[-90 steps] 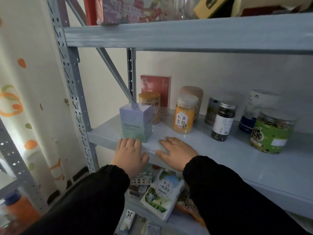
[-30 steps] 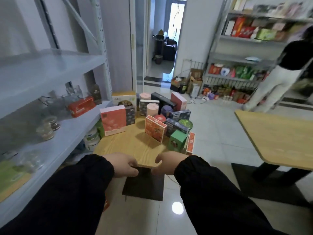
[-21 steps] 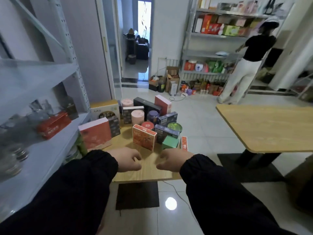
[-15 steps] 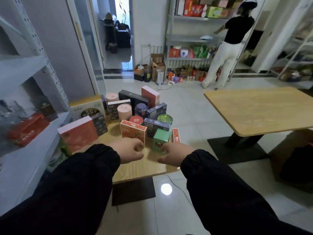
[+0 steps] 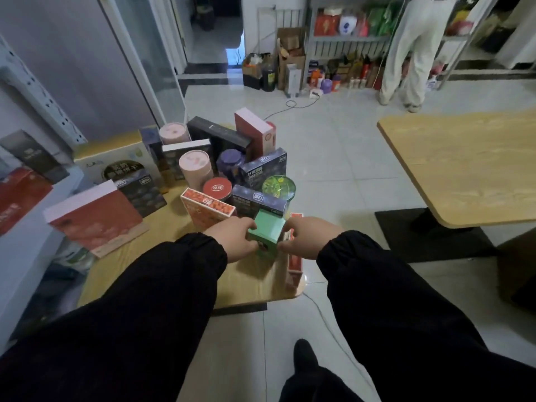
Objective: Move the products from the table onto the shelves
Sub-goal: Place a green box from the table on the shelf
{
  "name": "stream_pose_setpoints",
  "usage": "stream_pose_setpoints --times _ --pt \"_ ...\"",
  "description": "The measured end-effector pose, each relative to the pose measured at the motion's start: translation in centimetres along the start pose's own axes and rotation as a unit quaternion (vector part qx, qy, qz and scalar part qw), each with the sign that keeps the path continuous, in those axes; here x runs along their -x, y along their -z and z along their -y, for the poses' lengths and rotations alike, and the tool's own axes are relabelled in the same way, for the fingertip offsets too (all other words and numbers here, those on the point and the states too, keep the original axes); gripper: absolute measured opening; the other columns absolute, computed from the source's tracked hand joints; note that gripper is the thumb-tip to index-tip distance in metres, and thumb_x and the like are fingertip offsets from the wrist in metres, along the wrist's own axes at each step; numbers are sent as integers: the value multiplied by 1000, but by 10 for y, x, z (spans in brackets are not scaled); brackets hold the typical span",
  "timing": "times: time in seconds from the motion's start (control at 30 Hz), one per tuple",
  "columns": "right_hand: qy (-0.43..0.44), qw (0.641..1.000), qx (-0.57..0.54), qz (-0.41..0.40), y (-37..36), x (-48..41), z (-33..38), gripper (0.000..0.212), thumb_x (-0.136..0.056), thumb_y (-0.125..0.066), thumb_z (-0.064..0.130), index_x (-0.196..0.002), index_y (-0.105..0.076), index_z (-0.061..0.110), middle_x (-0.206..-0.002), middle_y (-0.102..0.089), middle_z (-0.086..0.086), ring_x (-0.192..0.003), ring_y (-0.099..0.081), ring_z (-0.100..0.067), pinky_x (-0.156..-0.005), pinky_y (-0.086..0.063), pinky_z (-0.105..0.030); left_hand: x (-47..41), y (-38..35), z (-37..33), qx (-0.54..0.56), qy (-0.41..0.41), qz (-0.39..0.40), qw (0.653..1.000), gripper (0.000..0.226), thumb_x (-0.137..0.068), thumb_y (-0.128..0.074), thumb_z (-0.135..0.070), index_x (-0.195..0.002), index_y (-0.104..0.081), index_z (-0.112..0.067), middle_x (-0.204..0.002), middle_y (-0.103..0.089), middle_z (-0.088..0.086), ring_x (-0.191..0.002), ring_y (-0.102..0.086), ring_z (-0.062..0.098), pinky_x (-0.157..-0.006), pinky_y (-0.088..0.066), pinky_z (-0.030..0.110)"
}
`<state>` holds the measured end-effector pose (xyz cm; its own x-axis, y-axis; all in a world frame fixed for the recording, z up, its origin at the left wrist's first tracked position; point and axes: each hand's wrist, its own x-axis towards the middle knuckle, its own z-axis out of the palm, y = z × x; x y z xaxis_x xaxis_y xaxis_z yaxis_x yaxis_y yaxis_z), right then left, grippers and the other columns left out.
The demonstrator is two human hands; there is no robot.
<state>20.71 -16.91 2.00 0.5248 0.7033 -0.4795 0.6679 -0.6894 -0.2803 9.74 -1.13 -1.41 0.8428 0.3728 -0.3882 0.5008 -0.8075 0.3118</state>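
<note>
1. Hands close on a green box (image 5: 266,231) from both sides: the left hand (image 5: 234,239) curls its fingers round the left face, and the right hand (image 5: 308,237) grips the right face.
2. The green box is near the front right corner of the table (image 5: 162,227), just beside a thin red box (image 5: 294,258) along the right edge.
3. An orange box (image 5: 206,209) and dark boxes crowd close behind it.
4. Bare wood lies in front, the shelf (image 5: 27,236) stands to the left, and open floor separates this table from a second table (image 5: 464,169).
</note>
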Motion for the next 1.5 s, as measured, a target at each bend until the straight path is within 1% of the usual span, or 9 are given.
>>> stream_pose_setpoints --times 0.17,0.37,0.53,0.67,0.93,1.17,1.33,1.4,1.5 --pt "48 998 29 25 27 -44 -40 51 -98 -58 46 -142 -53 21 -133 -64 -3 -118 -61 -24 -82 -41 -27 -63 -29 -21 -22 73 4 997 61 -87 -64 -41 -142 -46 -22 -136 -46 10 -117 -55 29 -98 -49 40" --pt "91 991 71 65 40 -80 -63 38 -97 -56 43 -129 -61 22 -116 -68 -2 -94 -58 -22 -76 -44 -30 -99 -65 -32 -6 158 6 987 70 -74 -76 -51 -121 -34 -19 -119 -42 9 -104 -55 33 -86 -53 44" --pt "111 989 71 74 47 -97 -68 43 -97 -57 44 -134 -59 24 -125 -67 -1 -111 -63 -23 -92 -52 -35 -101 -77 -33 16 164 -40 985 68 -72 -76 -42 -118 -31 -20 -120 -40 7 -104 -50 29 -84 -48 37" --pt "156 984 65 62 61 -107 -53 46 -98 -58 44 -139 -56 23 -127 -66 -2 -112 -63 -22 -86 -47 -31 -81 -58 -29 32 160 -62 985 61 -70 -76 -40 -114 -36 -22 -121 -43 3 -106 -43 25 -85 -47 36" --pt "292 957 -8 0 79 -112 34 35 -95 -58 46 -120 -66 23 -113 -71 1 -99 -66 -20 -84 -54 -35 4 -1 -34 83 181 -127 972 73 -69 -77 -45 -127 -40 -22 -123 -41 -1 -112 -42 21 -87 -42 32" --pt "390 884 -227 121 54 -68 108 56 -90 -67 58 -139 -56 33 -129 -60 10 -121 -58 -10 -100 -49 -31 129 61 -3 252 249 -264 897 48 -65 -77 -38 -105 -51 -35 -104 -57 -9 -88 -59 14 -68 -50 33" --pt "425 817 -289 259 16 -18 169 101 -68 -89 57 -151 -33 46 -141 -56 15 -122 -61 -9 -101 -54 -40 240 88 24 303 284 -348 840 46 -60 -66 -39 -105 -59 -32 -118 -61 -10 -98 -63 16 -80 -54 35" --pt "445 807 -274 274 0 11 198 102 -71 -91 46 -154 -32 42 -137 -61 12 -117 -65 -9 -99 -55 -40 286 88 30 315 291 -379 820 49 -55 -64 -42 -103 -62 -32 -119 -62 -13 -102 -65 21 -86 -55 43" --pt "469 786 -292 278 -30 62 245 89 -73 -92 35 -148 -45 33 -124 -70 9 -109 -69 -8 -98 -57 -41 361 79 40 318 300 -417 797 44 -62 -63 -38 -105 -64 -31 -117 -64 -12 -105 -62 10 -88 -50 35"
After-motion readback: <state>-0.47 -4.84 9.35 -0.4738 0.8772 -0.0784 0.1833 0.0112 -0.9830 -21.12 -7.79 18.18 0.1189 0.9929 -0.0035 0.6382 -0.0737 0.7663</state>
